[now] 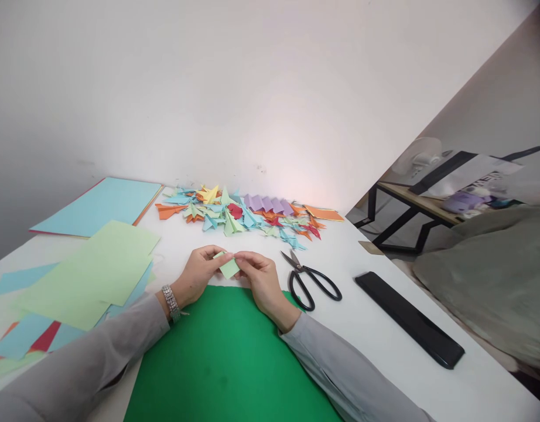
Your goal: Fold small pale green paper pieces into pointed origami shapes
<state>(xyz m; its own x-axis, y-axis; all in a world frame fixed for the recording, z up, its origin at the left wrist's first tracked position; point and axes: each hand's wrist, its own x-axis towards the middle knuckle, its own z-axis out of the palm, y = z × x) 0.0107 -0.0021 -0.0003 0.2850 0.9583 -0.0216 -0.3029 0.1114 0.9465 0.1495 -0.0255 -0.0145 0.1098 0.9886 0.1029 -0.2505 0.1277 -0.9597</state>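
Light-green paper (229, 269) sits between left grip (195, 275) and right grip (265, 282), both pinched nearly closed on it. I'd align edges before pressing any crease. Scissors (298, 268) just beside right grip.

L hand (200, 272) & R hand (262, 280) pinch small lt-green paper (228, 266) near far edge of green sheet (235, 357); scissors (306, 276) to right (blades apart), folded-paper pile (235, 212) beyond, by the wall (252, 88).
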